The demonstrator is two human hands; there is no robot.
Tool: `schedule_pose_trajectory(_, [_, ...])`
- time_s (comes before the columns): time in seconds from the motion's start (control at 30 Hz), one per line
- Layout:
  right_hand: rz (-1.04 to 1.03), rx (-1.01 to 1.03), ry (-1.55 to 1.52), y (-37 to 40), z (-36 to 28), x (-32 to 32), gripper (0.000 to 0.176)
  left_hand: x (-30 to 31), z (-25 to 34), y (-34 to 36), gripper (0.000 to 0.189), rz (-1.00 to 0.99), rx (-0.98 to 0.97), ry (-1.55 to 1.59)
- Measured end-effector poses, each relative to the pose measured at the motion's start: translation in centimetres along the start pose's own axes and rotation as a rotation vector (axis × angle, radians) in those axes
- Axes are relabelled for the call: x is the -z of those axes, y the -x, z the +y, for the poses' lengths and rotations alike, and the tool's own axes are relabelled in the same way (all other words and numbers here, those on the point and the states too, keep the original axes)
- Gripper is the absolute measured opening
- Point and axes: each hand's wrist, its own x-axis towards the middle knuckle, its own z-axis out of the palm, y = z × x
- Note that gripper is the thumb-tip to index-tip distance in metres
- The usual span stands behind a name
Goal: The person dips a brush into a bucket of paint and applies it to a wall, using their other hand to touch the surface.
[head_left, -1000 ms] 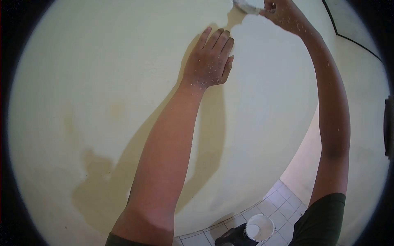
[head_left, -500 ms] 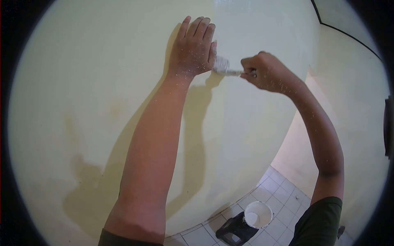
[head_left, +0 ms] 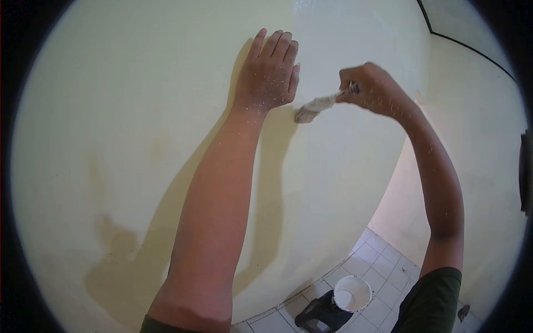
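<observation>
My left hand [head_left: 268, 71] lies against the yellowish wall [head_left: 139, 100], its fingers stretched upward and nothing held in it. To its right, my right hand [head_left: 371, 91] is closed around the handle of a paintbrush [head_left: 317, 106]. The whitish bristles point down and left and meet the wall just below and right of my left hand. Small pale specks dot both hands and forearms. A paler band of wall runs down beside the brush.
A white bucket [head_left: 353, 293] rests on or beside a dark stool [head_left: 322, 313] on the tiled floor [head_left: 383, 261], low in view. An adjoining wall [head_left: 472, 139] is at the right, with a dark object [head_left: 524, 172] at its edge.
The brush has moved down and tilted, its bristles now pointing down-left. My right hand has shifted slightly right and up; my left hand has slid slightly right and down.
</observation>
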Motion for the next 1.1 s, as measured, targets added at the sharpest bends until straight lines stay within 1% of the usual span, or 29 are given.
schedule_pose_trajectory(0.03, [0.035,-0.011,-0.003,-2.9,0.6,1.1,0.025,-1.0,-1.6,-1.1,0.039,-0.001,0.001,0.018])
schedule_pose_trajectory(0.1, [0.123,-0.013,-0.012,-4.8,1.6,1.9,0.026,-1.0,-1.7,-1.1,0.04,-0.005,0.0,0.023])
schedule_pose_trajectory(0.23, [0.339,0.099,0.023,-8.2,3.8,3.8,0.027,-1.1,-1.7,-1.1,0.042,-0.016,0.002,0.026])
schedule_pose_trajectory(0.27, [0.383,0.068,0.069,-8.9,4.1,4.6,0.028,-1.1,-1.7,-1.1,0.042,-0.017,0.004,0.031])
schedule_pose_trajectory(0.37, [0.593,0.082,0.169,-11.3,5.7,6.3,0.029,-1.3,-1.8,-1.1,0.043,-0.035,0.002,0.009])
schedule_pose_trajectory(0.4, [0.615,0.027,0.12,-12.4,6.0,6.5,0.032,-1.4,-1.9,-1.1,0.043,-0.036,0.009,0.014])
schedule_pose_trajectory(0.5, [0.748,-0.1,0.154,-15.1,5.6,8.0,0.019,-1.6,-2.0,-1.0,0.044,-0.043,0.025,0.02])
schedule_pose_trajectory(0.53, [0.723,-0.215,0.119,-15.3,3.8,8.6,0.015,-1.6,-2.1,-1.0,0.044,-0.047,0.026,0.018])
schedule_pose_trajectory(0.63, [0.943,-0.026,0.152,-19.0,6.7,7.9,0.015,-1.8,-2.2,-1.0,0.044,-0.051,0.026,0.009])
schedule_pose_trajectory(0.7, [1.025,-0.04,0.152,-20.9,7.7,8.1,0.016,-1.7,-2.0,-1.3,0.044,-0.049,0.03,0.003])
schedule_pose_trajectory(0.83, [1.138,-0.122,0.181,-21.5,8.4,8.7,0.017,-1.9,-1.5,-1.4,0.044,-0.063,0.045,-0.01])
schedule_pose_trajectory(0.93, [1.181,-0.156,0.176,-21.2,9.2,9.1,0.017,-1.4,-1.4,-1.5,0.043,-0.072,0.043,-0.031])
schedule_pose_trajectory(1.03, [0.896,0.019,0.133,-18.4,8.8,9.2,0.016,-0.8,-1.1,-1.5,0.043,-0.075,0.043,-0.014])
schedule_pose_trajectory(1.07, [0.793,0.015,0.108,-17.2,8.2,9.5,0.016,-0.5,-1.0,-1.4,0.044,-0.077,0.045,-0.003])
schedule_pose_trajectory(1.1, [0.695,0.013,0.086,-15.3,6.2,10.4,0.016,0.2,-0.9,-1.3,0.044,-0.079,0.039,-0.011])
